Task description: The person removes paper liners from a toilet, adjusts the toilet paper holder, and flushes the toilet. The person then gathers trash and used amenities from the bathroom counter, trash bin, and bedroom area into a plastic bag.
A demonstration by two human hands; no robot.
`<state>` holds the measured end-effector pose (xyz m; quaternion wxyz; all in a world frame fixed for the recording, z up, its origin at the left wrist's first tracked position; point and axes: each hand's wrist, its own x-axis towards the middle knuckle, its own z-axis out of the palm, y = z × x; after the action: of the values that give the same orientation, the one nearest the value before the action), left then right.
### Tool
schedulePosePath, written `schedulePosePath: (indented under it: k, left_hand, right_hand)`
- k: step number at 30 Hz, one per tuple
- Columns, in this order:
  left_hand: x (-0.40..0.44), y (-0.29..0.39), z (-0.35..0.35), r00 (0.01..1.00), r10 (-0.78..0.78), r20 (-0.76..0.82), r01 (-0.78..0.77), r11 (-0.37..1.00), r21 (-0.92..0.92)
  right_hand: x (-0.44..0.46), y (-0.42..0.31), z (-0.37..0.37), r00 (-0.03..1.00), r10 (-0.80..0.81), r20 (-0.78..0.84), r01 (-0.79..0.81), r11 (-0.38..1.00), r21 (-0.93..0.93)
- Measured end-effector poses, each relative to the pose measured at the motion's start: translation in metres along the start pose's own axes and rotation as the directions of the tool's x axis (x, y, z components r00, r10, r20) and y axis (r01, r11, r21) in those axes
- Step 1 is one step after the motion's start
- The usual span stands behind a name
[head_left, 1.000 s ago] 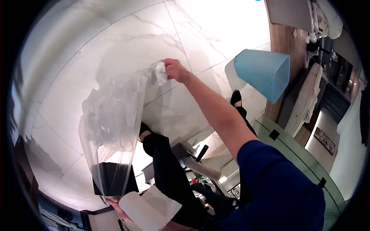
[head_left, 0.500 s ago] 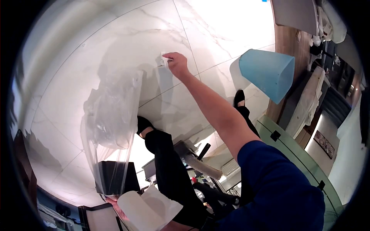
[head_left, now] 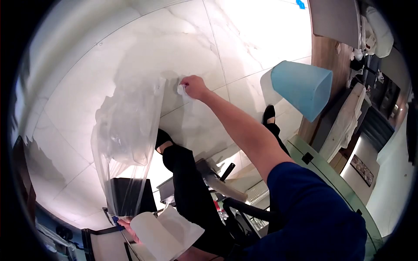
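My right hand (head_left: 195,87) is closed on a crumpled white tissue (head_left: 181,91), held out in front of me over the pale marble tiles. At the lower left, my left hand (head_left: 129,230) grips the gathered end of a large clear plastic bag (head_left: 126,126). The bag spreads out from that hand toward the floor, and looks mostly see-through. A roll of white paper towel (head_left: 159,237) lies against my left hand and forearm, with a loose sheet hanging from it; it hides part of that hand.
A light blue bin (head_left: 300,89) stands on the tiles to the right, beside a wooden cabinet front (head_left: 328,48). A glass panel (head_left: 331,180) with black fittings is at the lower right. A black box-like thing (head_left: 133,193) shows behind the bag. A small blue item (head_left: 300,4) lies at the top.
My right hand has drawn back a little toward me with the tissue. The bag and paper roll in my left hand have barely moved.
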<state>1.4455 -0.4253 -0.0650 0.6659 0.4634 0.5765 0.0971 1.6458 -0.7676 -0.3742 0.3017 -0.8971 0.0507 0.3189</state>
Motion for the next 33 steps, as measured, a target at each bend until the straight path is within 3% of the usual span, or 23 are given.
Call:
schedulePosePath:
  k: [1,2,5,6,9,10,13,16,23,26,29,32,33]
  left_hand:
    - [-0.001,-0.002,0.000,1.000,-0.003,0.000,0.003,1.000,-0.005]
    - [-0.001,-0.002,0.001,1.000,-0.007,0.000,0.007,1.000,-0.003]
    - [-0.002,0.001,0.000,1.000,-0.006,-0.006,0.006,1.000,-0.010]
    - [0.000,0.000,0.005,1.000,0.002,-0.009,-0.002,1.000,-0.026]
    - [-0.002,-0.003,0.001,1.000,-0.013,-0.012,0.013,1.000,-0.010]
    - [-0.003,-0.003,0.001,1.000,-0.013,-0.015,0.013,1.000,-0.016]
    - [-0.003,-0.005,0.000,1.000,-0.011,-0.015,0.010,1.000,-0.024]
    - [-0.002,-0.006,-0.002,1.000,-0.006,-0.025,0.005,1.000,-0.018]
    - [0.001,-0.008,-0.007,0.999,-0.007,-0.038,0.007,1.000,-0.019]
    - [0.002,-0.008,-0.007,0.999,-0.007,-0.040,0.006,1.000,-0.019]
    - [0.002,-0.008,-0.007,0.999,-0.009,-0.040,0.009,1.000,-0.009]
    - [0.001,-0.009,-0.004,1.000,-0.010,-0.029,0.009,1.000,-0.011]
    - [0.001,-0.011,-0.003,1.000,-0.001,-0.030,0.000,1.000,-0.013]
  right_hand:
    - [-0.005,0.005,-0.004,0.997,0.040,0.063,-0.046,0.995,0.092]
    - [-0.010,0.010,-0.008,0.992,0.130,0.010,-0.130,0.977,0.167]
    - [-0.006,0.036,-0.018,0.965,0.234,-0.120,-0.130,0.820,0.557]
    - [0.003,0.048,-0.014,0.930,0.352,-0.109,-0.226,0.779,0.584]
    - [0.003,0.006,-0.036,0.915,0.393,-0.097,-0.164,0.579,0.799]
    - [0.011,0.020,-0.027,0.916,0.381,-0.128,-0.156,0.631,0.760]
    - [0.018,0.019,-0.009,0.723,0.539,-0.433,-0.112,0.710,0.695]
    - [0.021,0.008,0.004,0.503,0.749,-0.430,-0.218,0.592,0.776]
    - [0.017,-0.003,0.025,0.524,0.742,-0.419,-0.315,0.625,0.714]
    - [0.021,-0.016,0.039,0.536,0.692,-0.483,-0.338,0.700,0.629]
    - [0.022,-0.036,0.063,0.635,0.384,-0.670,-0.310,0.921,0.234]
    - [0.014,-0.057,0.064,0.831,0.251,-0.496,-0.152,0.961,0.230]
    - [0.012,-0.062,0.059,0.878,0.326,-0.351,-0.164,0.893,0.419]
